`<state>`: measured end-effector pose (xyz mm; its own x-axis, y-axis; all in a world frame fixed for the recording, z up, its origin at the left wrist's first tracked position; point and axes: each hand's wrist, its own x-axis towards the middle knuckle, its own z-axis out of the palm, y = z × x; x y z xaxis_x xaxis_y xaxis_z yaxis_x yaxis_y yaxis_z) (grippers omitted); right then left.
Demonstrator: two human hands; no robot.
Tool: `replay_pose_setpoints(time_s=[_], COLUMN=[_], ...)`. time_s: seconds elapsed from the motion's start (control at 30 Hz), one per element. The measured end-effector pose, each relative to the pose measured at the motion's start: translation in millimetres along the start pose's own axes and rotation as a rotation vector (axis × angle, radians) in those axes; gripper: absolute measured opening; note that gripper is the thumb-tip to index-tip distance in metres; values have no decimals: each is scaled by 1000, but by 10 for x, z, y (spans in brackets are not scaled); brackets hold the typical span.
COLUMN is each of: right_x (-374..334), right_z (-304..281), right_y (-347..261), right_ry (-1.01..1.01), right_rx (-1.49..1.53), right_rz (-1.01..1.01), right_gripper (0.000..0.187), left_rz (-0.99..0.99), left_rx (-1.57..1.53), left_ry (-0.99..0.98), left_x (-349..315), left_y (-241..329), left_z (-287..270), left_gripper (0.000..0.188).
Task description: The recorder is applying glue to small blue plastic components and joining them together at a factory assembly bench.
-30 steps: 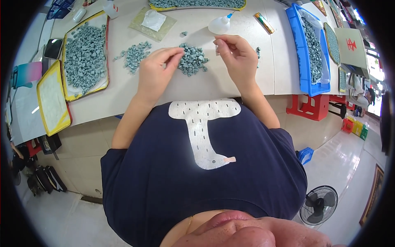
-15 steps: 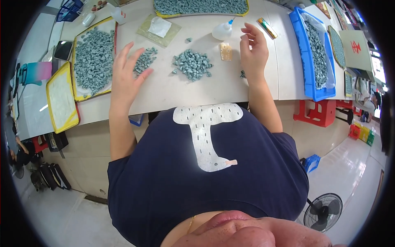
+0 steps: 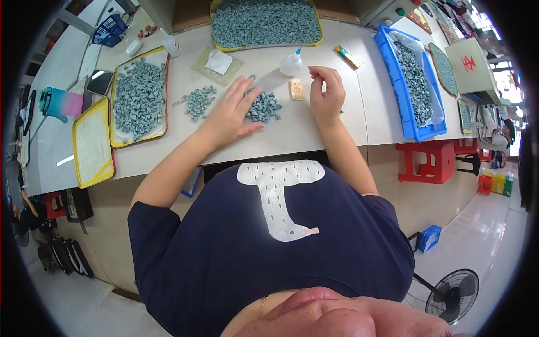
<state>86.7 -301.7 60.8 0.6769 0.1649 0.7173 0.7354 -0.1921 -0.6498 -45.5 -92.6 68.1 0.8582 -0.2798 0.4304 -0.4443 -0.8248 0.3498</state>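
Note:
My left hand point(image 3: 231, 114) lies over the left side of the middle pile of grey-green stone chips point(image 3: 263, 106), its fingers spread and partly covering it. A looser, smaller heap of chips point(image 3: 199, 103) lies left of that hand. My right hand point(image 3: 328, 96) is above the table to the right of the pile, with its fingers curled in toward the thumb; whatever it may hold is too small to make out. Beside it are a small tan card with spots point(image 3: 296, 89) and a white squeeze bottle with a blue tip point(image 3: 291, 64).
A yellow-rimmed tray of chips point(image 3: 139, 98) stands left, next to an emptier yellow-rimmed tray point(image 3: 92, 143). Another full tray point(image 3: 266, 25) is at the back. A blue bin point(image 3: 414, 132) of chips stands right. A plastic bag point(image 3: 224, 70) and a small tube point(image 3: 347, 57) lie behind the piles.
My left hand has moved right, from beside the small heap onto the middle pile. My right hand has come slightly left and lower, its fingers more curled. The head view has shifted.

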Motion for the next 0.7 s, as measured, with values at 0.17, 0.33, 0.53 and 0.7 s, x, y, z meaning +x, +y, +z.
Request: replay_pose_setpoints(time_s=[0.17, 0.33, 0.53, 0.7], right_x=[-105, -239, -393, -537], right_z=[-451, -939, -1523, -1827], right_y=[-177, -378, -561, -684], right_ry=[28, 53, 96, 67], right_rx=[9, 34, 46, 45], right_rz=[38, 60, 97, 148], right_gripper=[22, 22, 23, 22], left_rz=[31, -23, -1, 64], left_rx=[64, 151, -43, -35], left_ry=[-129, -31, -92, -162], left_x=[27, 191, 264, 196], left_y=[560, 1076, 1633, 2133], left_z=[120, 179, 265, 190], left_gripper=[73, 75, 74, 63])
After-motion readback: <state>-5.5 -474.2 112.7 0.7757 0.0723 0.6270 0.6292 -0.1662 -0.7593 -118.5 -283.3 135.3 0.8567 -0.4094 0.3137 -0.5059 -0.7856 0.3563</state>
